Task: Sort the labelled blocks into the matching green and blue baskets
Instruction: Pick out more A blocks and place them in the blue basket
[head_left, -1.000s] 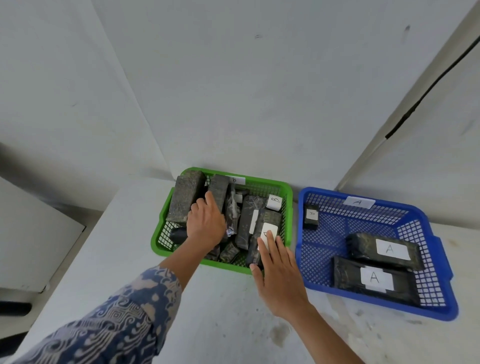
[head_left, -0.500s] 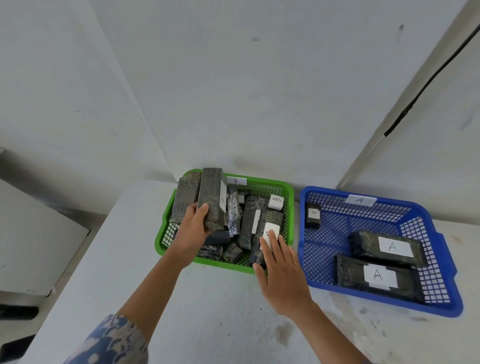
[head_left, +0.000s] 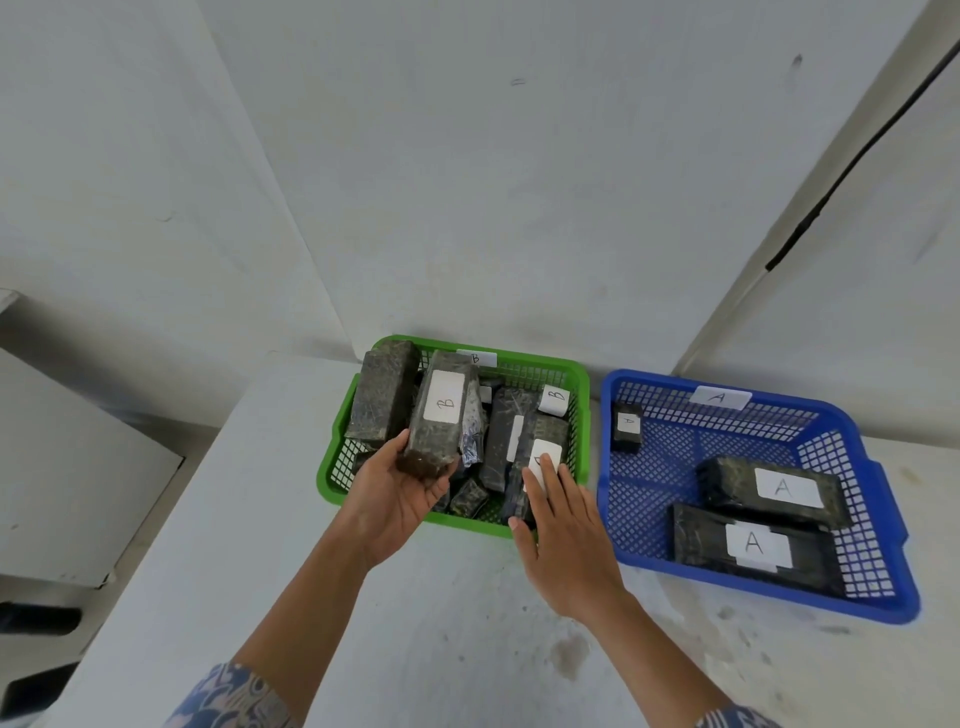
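Two hands work: our left hand (head_left: 400, 493) grips a B block (head_left: 441, 415) above the green basket (head_left: 582, 384); right hand (head_left: 566, 540), fingers straight, touches another. Next, lower it in.

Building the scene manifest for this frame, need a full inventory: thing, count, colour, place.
green basket: 1, green, on table left of the blue one, tag B on far wall
blue basket: 1, blue, on table at right, tag A on far wall
blocks in blue basket: 3, dark, labelled A; two large near side, one small far left corner
blocks in green basket: a pile, dark, count unclear; B labels where readable
held block: 1, dark, label B, over green basket
table: 1, white, stained
cable: 1, black, on wall at right
left hand: grips held block
right hand: fingers flat on a labelled block at green basket's near right
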